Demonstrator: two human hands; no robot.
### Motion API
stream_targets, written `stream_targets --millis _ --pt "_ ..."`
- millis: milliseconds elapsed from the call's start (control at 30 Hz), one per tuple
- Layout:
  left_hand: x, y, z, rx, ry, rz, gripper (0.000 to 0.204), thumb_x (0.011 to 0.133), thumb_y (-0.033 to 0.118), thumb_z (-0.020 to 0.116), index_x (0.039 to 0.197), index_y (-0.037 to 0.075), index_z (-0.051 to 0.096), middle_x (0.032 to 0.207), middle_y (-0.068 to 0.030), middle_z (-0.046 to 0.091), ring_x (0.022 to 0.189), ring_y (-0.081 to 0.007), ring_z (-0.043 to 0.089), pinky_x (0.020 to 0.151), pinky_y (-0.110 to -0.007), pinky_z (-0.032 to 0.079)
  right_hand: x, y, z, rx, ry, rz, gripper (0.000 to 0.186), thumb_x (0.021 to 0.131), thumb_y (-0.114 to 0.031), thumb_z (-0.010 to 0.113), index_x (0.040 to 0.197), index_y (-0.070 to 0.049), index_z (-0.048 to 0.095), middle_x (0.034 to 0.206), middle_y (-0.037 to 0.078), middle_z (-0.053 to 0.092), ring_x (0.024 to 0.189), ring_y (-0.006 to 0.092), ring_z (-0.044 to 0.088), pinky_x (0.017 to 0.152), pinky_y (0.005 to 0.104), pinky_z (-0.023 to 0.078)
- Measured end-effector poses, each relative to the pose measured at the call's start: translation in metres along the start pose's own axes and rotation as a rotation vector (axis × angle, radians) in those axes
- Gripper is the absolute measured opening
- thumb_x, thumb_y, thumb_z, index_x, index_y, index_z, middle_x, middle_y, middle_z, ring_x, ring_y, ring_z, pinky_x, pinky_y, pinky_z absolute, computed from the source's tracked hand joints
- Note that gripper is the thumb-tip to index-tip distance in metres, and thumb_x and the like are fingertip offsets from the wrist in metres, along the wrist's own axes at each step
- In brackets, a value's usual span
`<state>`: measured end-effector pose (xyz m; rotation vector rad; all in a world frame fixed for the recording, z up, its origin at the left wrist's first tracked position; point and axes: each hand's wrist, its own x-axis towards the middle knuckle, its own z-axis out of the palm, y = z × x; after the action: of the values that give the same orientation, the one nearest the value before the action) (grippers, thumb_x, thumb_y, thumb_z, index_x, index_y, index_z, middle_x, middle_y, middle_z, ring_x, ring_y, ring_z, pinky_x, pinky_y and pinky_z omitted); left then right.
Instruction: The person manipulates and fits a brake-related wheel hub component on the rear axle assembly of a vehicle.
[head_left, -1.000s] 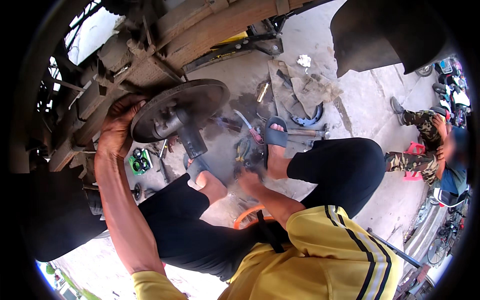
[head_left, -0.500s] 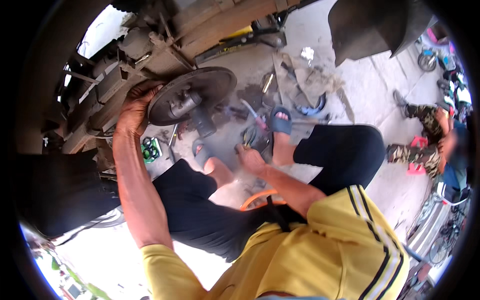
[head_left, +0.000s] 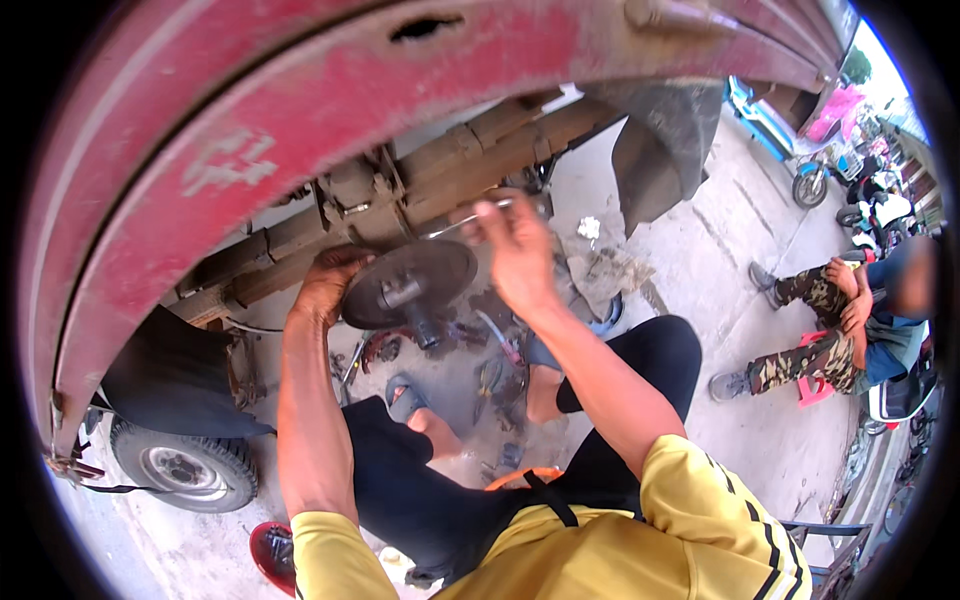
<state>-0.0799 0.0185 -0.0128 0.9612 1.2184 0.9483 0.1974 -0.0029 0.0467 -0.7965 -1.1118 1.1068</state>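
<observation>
A round dark metal plate [head_left: 445,268] with a stub axle [head_left: 402,293] on its face is at the axle under the vehicle. My left hand [head_left: 330,283] is closed around the plate's left rim. Raised beside the plate's upper right edge, my right hand [head_left: 520,255] pinches a thin silver rod-like tool [head_left: 450,228]; blur hides its exact kind. The tool's far end points toward the plate's top. Behind the plate runs a rusty brown frame beam [head_left: 440,190].
The red vehicle body [head_left: 330,110] arches overhead, with black mud flaps [head_left: 665,165] either side. Pliers [head_left: 489,376] and several parts lie on the floor by my feet. A wheel [head_left: 185,468] stands lower left, near a red bowl [head_left: 273,553]. A seated person [head_left: 840,320] is at the right.
My right hand has risen from near the floor to the plate's upper right with the silver tool. My left hand still grips the rim. The view has shifted, showing more red bodywork.
</observation>
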Motion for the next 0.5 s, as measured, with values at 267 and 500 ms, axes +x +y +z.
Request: stream_targets --millis 267,500 --pt "0.004 -0.002 0.002 -0.005 -0.021 0.024 0.018 0.091 0.008 0.070 0.103 -0.005 0.072 0.092 -0.0106 0.073 0.078 -0.0173 0.068 0.070 -0.030 0.055 0.028 0.025 0.035 -0.677 -0.252 -0.014 0.030 0.099 -0.030 0.059 0.097 -0.001 0.060 0.082 0.018 0.069 0.078 0.0387 0.066 0.072 0.0449 0.051" --pt "0.001 -0.001 0.000 0.047 -0.027 0.058 0.022 0.090 0.005 0.070 0.110 -0.005 0.071 0.098 -0.0130 0.073 0.083 -0.0202 0.068 0.078 -0.033 0.056 0.035 0.034 0.054 -1.028 -0.383 -0.065 0.033 0.096 -0.024 0.057 0.121 -0.002 0.059 0.090 0.021 0.069 0.091 0.0406 0.067 0.083 0.0477 0.050"
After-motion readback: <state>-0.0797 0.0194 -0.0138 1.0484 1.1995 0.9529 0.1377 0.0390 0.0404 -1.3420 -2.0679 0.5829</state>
